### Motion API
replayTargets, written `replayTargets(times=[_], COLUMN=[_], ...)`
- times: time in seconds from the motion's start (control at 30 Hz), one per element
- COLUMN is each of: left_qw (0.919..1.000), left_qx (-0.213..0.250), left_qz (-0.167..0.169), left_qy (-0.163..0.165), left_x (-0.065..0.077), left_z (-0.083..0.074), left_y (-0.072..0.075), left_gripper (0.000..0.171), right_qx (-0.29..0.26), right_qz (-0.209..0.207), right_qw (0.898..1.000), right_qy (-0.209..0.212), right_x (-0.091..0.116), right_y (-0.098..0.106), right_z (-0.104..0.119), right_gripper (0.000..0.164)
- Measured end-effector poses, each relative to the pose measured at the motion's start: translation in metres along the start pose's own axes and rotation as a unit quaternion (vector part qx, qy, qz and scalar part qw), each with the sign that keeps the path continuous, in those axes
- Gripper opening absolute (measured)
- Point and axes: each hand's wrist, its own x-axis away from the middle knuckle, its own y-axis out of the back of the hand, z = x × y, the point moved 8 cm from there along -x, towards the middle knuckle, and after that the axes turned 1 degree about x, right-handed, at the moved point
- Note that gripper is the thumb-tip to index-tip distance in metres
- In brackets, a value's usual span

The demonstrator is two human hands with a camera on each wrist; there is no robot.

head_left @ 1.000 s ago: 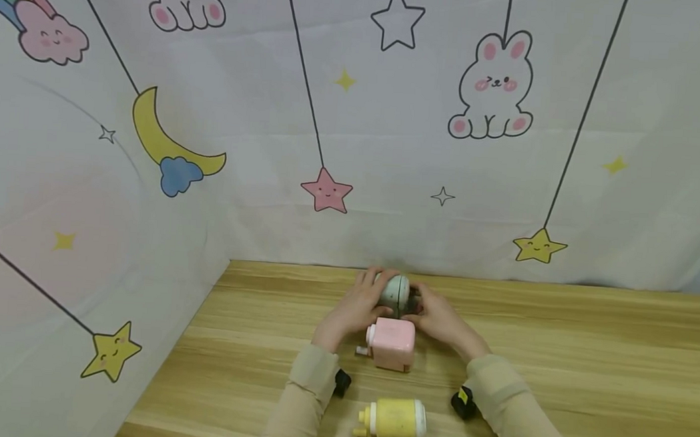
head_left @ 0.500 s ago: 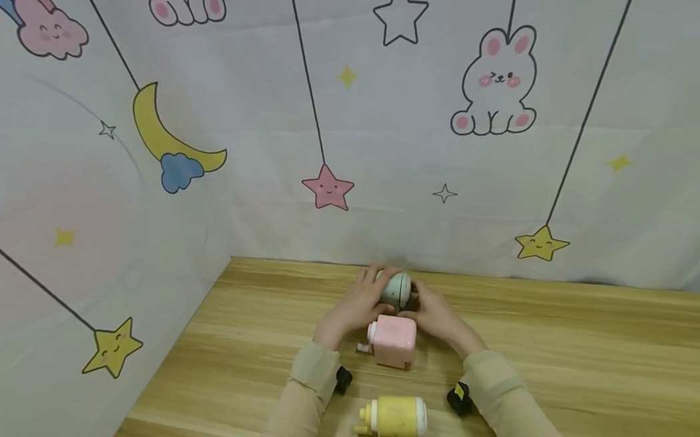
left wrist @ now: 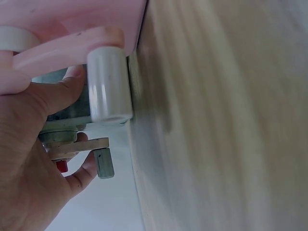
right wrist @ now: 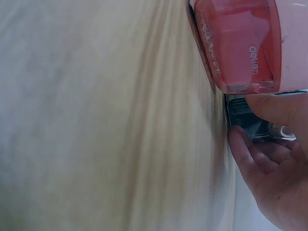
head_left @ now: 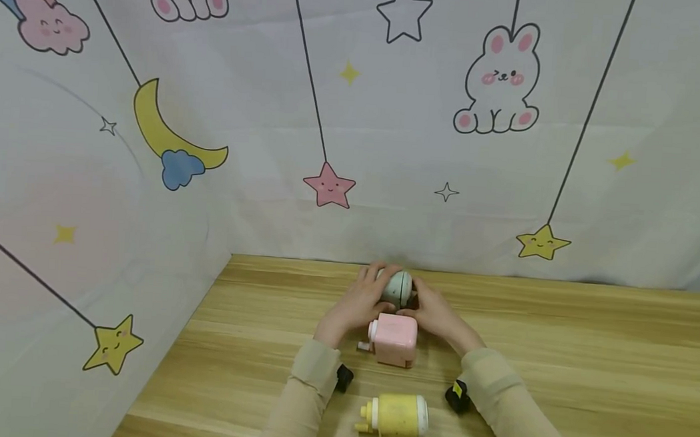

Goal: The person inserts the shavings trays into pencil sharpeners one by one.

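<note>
At the back of the table, a pale green crank pencil sharpener (head_left: 395, 288) stands between both hands. My left hand (head_left: 357, 302) grips its left side, fingers over the top and thumb in front; the green crank handle (left wrist: 103, 162) shows beyond the palm in the left wrist view. On the other end, my right hand (head_left: 437, 311) pinches the dark see-through shavings drawer (right wrist: 245, 115) between thumb and fingers. How far that drawer sits inside the body is hidden. Just in front stands a pink pencil sharpener (head_left: 395, 340), its crank pointing left, close to both wrists.
Nearer the front edge stands a yellow pencil sharpener (head_left: 400, 419), between the forearms. Black wrist cameras (head_left: 458, 397) sit on the inner sides of the sleeves. A patterned white cloth (head_left: 385, 234) rises behind the wooden table (head_left: 587, 367) and along its left side.
My right hand has shifted slightly left towards the green sharpener, and less of the dark part at its right end shows. The left hand keeps its grip. The head view has tilted slightly.
</note>
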Motion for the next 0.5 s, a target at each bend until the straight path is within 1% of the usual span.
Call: replayTargets(times=[0.2,0.5], left_qw=[1.0000,0.9999], left_qx=[0.003,0.010], left_qz=[0.000,-0.005], left_qy=[-0.001,-0.004], left_x=[0.0006,0.0010], left_z=[0.0005,-0.0001], left_y=[-0.0002,0.0008], left_gripper=[0.066,0.066], right_qx=[-0.005,0.004], right_qz=[0.003,0.004], right_qw=[1.000,1.000], right_qy=[-0.007,-0.009], right_x=[-0.0003,-0.0004], right_y=[-0.0017,-0.0020], right_z=[-0.0007,0.0018], right_gripper=[0.067,0.069])
